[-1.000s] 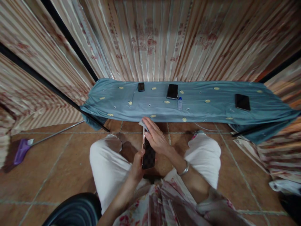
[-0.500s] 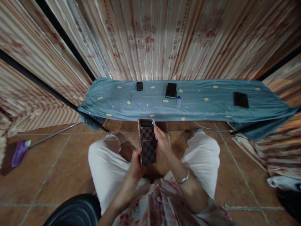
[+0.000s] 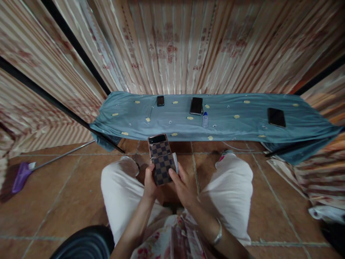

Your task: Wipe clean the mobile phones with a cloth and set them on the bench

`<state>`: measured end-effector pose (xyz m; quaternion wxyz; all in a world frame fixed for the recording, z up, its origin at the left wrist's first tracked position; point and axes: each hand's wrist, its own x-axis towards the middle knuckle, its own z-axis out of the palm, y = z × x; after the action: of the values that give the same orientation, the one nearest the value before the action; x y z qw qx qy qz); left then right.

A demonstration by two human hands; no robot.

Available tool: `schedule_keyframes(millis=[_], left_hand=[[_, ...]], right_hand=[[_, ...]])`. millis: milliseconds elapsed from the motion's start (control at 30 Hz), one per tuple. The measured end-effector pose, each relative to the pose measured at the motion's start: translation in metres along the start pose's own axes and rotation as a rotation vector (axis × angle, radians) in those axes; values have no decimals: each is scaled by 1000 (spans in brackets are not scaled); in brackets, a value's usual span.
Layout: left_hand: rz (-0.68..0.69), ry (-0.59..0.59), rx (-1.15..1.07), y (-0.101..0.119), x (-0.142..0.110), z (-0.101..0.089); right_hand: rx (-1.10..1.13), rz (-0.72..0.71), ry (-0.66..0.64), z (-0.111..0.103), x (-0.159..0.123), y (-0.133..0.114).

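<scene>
A flip phone (image 3: 162, 163) in a brown checkered case, unfolded flat with its back towards me, is held above the floor between my knees. My left hand (image 3: 151, 180) grips its lower left edge, thumb along the side. My right hand (image 3: 184, 185) is closed at the lower right edge, its thumb on the case. A small pale cloth (image 3: 175, 162) sticks up from the right fingers, pressed along the phone's right side; most of it is hidden.
On a bench draped in blue-green cloth (image 3: 129, 108) lie a small black device (image 3: 160, 101), a black tablet-like device (image 3: 196, 105), a clear blue-capped bottle (image 3: 205, 120) and another dark tablet (image 3: 276, 117). A purple broom (image 3: 22, 177) lies left. A black round stool (image 3: 84, 244) stands lower left.
The phone has turned from edge-on to back-up, then shifted left and tilted. My right hand with the cloth has slid from the phone's top end down its right side.
</scene>
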<state>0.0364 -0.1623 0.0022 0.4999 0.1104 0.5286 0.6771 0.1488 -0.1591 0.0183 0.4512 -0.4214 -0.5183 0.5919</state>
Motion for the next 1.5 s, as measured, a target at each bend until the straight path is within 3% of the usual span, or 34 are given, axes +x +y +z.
schedule_keyframes(millis=[133, 233, 367, 600, 667, 767, 933, 1267, 1500], left_hand=[[118, -116, 64, -4, 5, 9], [231, -96, 143, -9, 10, 10], [267, -99, 246, -13, 10, 7], [60, -185, 45, -12, 0, 19], [30, -162, 5, -10, 1, 21], [4, -82, -15, -3, 0, 19], [-115, -59, -16, 8, -15, 7], [-150, -61, -42, -7, -15, 9], [-334, -86, -111, 8, -26, 17]], right_hand=[[125, 33, 76, 3, 1, 8], [270, 63, 98, 2, 9, 19], [70, 8, 128, -7, 12, 25], [-477, -317, 35, -1, -2, 26], [-595, -394, -15, 3, -7, 29], [-709, -505, -98, 5, -15, 29], [-773, -622, -310, -2, -21, 25], [-909, -642, -313, -8, 31, 9], [-869, -546, -209, -18, 53, 14]])
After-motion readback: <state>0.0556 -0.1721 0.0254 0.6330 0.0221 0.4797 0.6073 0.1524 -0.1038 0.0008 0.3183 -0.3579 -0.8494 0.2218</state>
